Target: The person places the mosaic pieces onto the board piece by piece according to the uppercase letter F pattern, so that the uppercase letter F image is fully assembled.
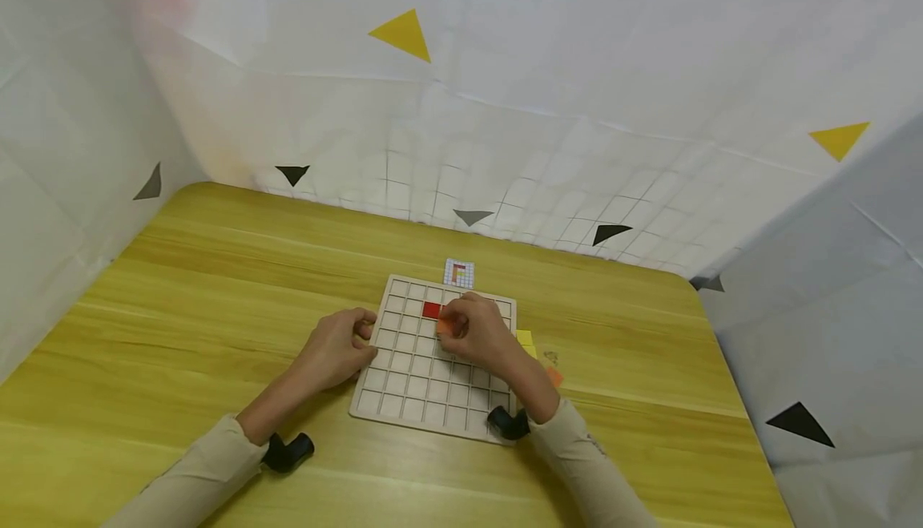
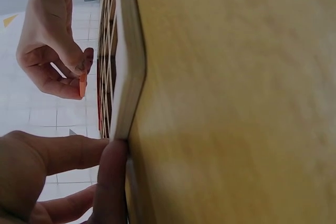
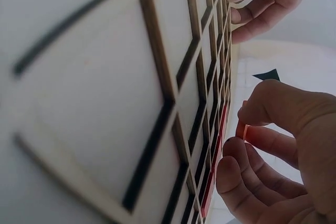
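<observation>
Pinching orange tile (image 1: 445,327): right hand (image 1: 481,336), fingertips nearly together. Gripping grid board (image 1: 404,384) by edge: left hand (image 1: 333,349), fingers curled. Advisable: board steady, tile level.

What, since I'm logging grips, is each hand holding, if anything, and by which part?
The right hand pinches an orange tile, seemingly by opposite edges. The left hand touches the gridded board at its left edge; gripping is unclear.

Head view softly lit; pale sheen on near part of counter (image 1: 389,480); right wrist view dimmer, board (image 3: 94,114) blurred up close.
</observation>
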The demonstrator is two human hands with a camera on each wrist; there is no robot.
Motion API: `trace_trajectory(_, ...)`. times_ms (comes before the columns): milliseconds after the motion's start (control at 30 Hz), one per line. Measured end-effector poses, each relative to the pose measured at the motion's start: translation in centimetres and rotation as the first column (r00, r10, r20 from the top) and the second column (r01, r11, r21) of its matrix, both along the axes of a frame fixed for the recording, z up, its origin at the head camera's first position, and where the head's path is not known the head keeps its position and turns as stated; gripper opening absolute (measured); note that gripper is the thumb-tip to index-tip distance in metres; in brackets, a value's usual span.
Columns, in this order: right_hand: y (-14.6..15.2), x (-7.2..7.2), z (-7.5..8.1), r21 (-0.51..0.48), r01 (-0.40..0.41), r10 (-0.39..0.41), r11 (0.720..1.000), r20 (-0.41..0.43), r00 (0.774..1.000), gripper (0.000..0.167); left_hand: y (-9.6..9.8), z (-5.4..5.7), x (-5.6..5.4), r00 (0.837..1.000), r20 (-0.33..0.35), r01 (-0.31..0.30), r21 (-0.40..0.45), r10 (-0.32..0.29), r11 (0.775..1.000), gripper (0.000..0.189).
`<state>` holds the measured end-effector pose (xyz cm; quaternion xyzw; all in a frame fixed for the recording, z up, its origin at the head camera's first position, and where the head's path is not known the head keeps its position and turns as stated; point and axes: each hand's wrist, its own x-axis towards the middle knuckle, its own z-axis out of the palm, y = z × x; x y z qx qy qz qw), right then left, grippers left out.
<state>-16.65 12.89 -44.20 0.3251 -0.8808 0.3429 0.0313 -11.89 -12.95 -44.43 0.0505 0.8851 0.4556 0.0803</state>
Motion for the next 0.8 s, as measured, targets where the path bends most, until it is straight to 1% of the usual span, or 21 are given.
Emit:
trace_trajectory(333,-1.0,-0.1,-0.2,0.029,-0.002,0.002,1.0,0.019,1.0,0.021,0.1,-0.2,-0.1,1.0,-0.004,0.002,0.004,-0.002,1.0,0.045)
trace_trajectory(500,-1.4,-0.3,-0.4,0.046,0.004,-0.006,0.999,0.053,0.999,0.021,0.1,-0.1,0.0,1.0,0.004,0.002,0.009,-0.002,1.0,0.046)
trace_trajectory(800,-1.9,-0.3,-0.3,0.033,0.001,-0.003,0.999,0.08,0.997,0.022,0.0,-0.2,0.0,1.0,-0.003,0.002,0.026,-0.002,1.0,0.046)
